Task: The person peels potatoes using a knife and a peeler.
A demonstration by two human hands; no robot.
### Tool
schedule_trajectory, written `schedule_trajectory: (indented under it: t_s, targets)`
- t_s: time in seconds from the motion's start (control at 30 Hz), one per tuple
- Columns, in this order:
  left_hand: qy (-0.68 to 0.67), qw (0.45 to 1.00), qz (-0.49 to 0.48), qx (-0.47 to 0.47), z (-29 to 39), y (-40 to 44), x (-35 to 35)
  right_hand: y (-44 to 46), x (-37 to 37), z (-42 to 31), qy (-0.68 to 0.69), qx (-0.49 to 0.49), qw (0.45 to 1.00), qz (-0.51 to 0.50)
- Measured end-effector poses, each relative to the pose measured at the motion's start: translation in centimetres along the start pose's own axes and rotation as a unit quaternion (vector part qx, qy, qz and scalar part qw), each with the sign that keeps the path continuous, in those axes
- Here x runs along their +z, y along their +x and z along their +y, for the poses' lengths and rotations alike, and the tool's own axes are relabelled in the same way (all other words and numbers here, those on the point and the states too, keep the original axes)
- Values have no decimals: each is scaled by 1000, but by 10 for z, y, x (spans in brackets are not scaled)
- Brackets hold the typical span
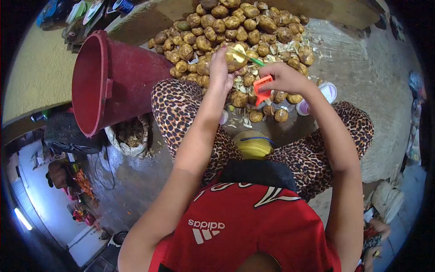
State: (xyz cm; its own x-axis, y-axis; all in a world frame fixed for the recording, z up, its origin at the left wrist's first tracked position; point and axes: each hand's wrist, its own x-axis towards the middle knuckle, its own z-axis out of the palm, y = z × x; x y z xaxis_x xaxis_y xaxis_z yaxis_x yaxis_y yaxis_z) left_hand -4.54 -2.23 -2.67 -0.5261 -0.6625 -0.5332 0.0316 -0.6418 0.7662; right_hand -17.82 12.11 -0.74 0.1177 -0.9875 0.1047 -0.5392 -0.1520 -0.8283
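Observation:
My left hand [219, 72] grips a partly peeled potato [234, 66], its pale yellow flesh showing on top. My right hand [285, 78] is closed round a knife with a green handle [256, 61], whose blade lies against the peeled side of the potato. An orange plastic tool [263, 89], shaped like a peeler, also sits at the fingers of my right hand and points down. Beyond both hands spreads a large heap of unpeeled brown potatoes [218, 23] with peelings scattered among them.
A big red bucket [131, 75] lies on its side at the left, with a white sack [129, 140] below it. A yellow container [253, 146] is between my knees. A white and purple tub [327, 92] stands right of the heap. Other people [376, 233] are at the lower right.

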Motion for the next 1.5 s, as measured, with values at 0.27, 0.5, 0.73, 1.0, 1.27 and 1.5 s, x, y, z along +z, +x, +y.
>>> schedule_trajectory:
  t_s: [0.27, 0.5, 0.73, 1.0, 1.27, 1.5]
  targets:
    - [12, 982, -146, -116, 2, 15, -18, -16, -1, 9, -384, 68, 919, 55]
    - [26, 999, -9, 39, 0, -12, 9, -2, 20, -7, -203, 123, 969, 71]
    - [40, 998, -54, 8, -1, -1, -1, -10, -30, -12, 319, 259, 908, -77]
    - [4, 994, -112, 4, 7, -8, 4, -21, -55, -4, 270, 252, 911, 183]
    - [-96, 991, -70, -57, 3, -15, 13, -17, -62, 4, 394, 147, 833, 358]
    - [-47, 995, -71, 42, -6, -19, 26, 8, -41, -6, 442, 165, 812, 344]
